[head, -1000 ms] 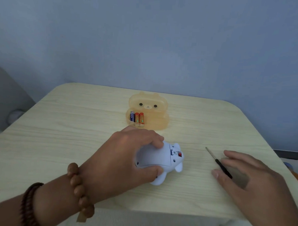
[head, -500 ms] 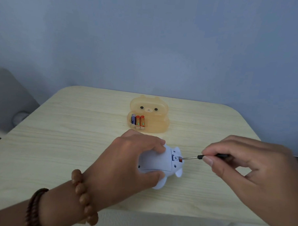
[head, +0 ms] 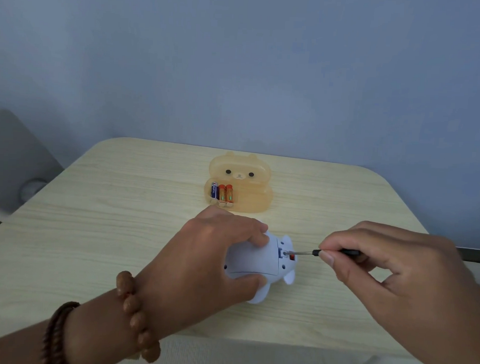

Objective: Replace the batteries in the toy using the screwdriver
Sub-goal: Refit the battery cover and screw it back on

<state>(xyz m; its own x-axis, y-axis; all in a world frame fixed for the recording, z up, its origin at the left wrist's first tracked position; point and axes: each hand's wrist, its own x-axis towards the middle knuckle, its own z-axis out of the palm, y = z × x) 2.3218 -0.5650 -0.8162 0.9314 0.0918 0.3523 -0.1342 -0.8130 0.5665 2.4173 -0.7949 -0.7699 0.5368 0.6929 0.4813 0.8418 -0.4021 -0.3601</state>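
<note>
- Head view: a pale wooden table stands against a blue-grey wall, seen from above by the person working at it.
- Near the front edge, at the middle, a small light-blue toy lies on the table. The left hand grips it from above, fingers curled over its far side and thumb on its near side.
- The right hand pinches a thin black-handled screwdriver between thumb and fingertips. The metal tip touches the toy's end face, beside a small red part.
- Toward the back edge, an orange bear-shaped case lies open, with three batteries side by side in its left part.
- Bead bracelets circle the left wrist.
- Progress, as a judgement: this looks like the start. The cover seems to be on. Unscrewing, swapping batteries and closing up remain.
</note>
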